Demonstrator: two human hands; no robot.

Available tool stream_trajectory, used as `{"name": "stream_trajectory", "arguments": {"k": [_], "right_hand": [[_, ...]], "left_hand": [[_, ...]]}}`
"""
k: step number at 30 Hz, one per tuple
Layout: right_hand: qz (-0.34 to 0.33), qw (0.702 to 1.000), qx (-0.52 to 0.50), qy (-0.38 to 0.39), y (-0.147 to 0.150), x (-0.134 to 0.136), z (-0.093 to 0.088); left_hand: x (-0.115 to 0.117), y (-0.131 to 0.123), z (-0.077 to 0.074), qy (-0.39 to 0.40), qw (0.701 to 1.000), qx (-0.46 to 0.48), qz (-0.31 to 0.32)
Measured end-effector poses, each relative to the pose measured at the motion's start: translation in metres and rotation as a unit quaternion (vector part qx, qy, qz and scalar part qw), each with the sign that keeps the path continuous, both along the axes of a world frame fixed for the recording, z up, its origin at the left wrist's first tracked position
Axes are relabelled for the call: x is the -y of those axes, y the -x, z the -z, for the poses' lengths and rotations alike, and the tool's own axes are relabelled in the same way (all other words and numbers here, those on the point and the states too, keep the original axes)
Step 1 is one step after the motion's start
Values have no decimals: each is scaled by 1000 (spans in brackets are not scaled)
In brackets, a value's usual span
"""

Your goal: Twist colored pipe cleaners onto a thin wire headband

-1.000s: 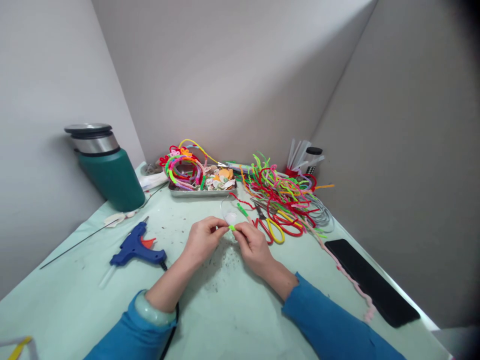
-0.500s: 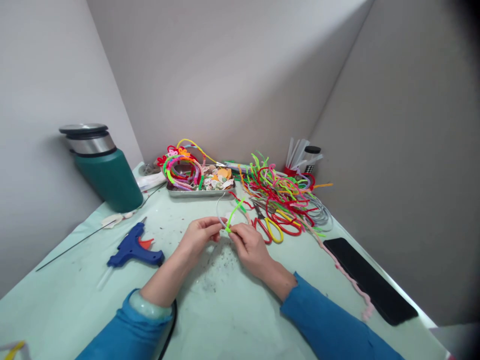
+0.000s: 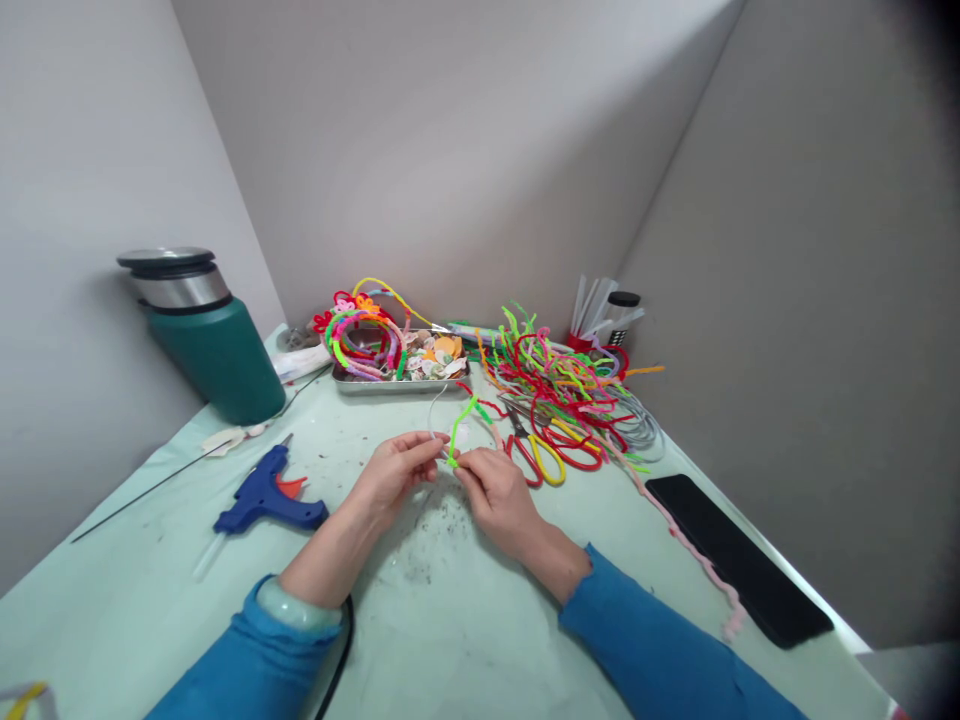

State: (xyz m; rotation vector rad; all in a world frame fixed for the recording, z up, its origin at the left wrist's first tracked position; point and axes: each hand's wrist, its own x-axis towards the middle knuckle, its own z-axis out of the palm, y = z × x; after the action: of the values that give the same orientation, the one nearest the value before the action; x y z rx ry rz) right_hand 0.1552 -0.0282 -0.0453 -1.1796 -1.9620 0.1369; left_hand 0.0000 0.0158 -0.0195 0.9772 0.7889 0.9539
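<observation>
My left hand (image 3: pixel 401 470) pinches a thin pale grey band (image 3: pixel 431 408) that curves up above the fingers. Against it, my right hand (image 3: pixel 496 497) grips a bright green pipe cleaner (image 3: pixel 458 425); its free end sticks up and its lower part bunches between the fingertips of both hands. A pink and green strand (image 3: pixel 494 430) curves behind the right hand; whether it joins the grey band I cannot tell. Just right of that hand lie scissors with red and yellow handles (image 3: pixel 553 462).
A blue glue gun (image 3: pixel 266 497) and green bottle (image 3: pixel 217 350) stand left. Behind are a metal tray (image 3: pixel 397 387) with colourful hoops and paper cutouts, and a tangled pipe-cleaner pile (image 3: pixel 562 370). A black phone-like slab (image 3: pixel 739 560) lies right, a pink strand (image 3: pixel 697 555) along it.
The green pipe cleaner's free end has swung left and more upright, now with a bend near its top. The fingertips of both hands have shifted slightly left.
</observation>
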Motion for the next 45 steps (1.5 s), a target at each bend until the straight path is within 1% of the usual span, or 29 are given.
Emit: {"name": "stream_trajectory", "arguments": {"k": [3,7,10,15,21,25,30,35,38,42,45], "right_hand": [[9,1000,21,-5,1,1,1],[20,998,61,-7,2,2,2],[24,996,88,-5,3,3,2],[23,994,101,-17,2,3,0],[36,992,119,-27,1,2,0],[43,992,117,-25,0,2,-1],[48,991,121,-22,1,2,-2],[47,992,116,-12,0,3,-3],[48,993,110,-5,-2,1,-2],[51,994,93,2,-3,-1,1],[47,996,72,8,-4,-2,2]], "left_hand": [[0,0,1,26,999,26,5],[0,-1,1,62,998,26,18],[0,-1,0,59,998,10,32],[3,-2,-1,39,998,-28,49],[6,-3,-6,55,996,-51,51],[5,-2,-6,23,995,-69,61],[2,1,-7,-25,990,-120,67],[1,3,-8,-59,988,-119,79],[-2,2,-5,-78,984,-135,83],[-7,2,3,-115,971,-187,97],[-9,2,5,-134,964,-211,95]]}}
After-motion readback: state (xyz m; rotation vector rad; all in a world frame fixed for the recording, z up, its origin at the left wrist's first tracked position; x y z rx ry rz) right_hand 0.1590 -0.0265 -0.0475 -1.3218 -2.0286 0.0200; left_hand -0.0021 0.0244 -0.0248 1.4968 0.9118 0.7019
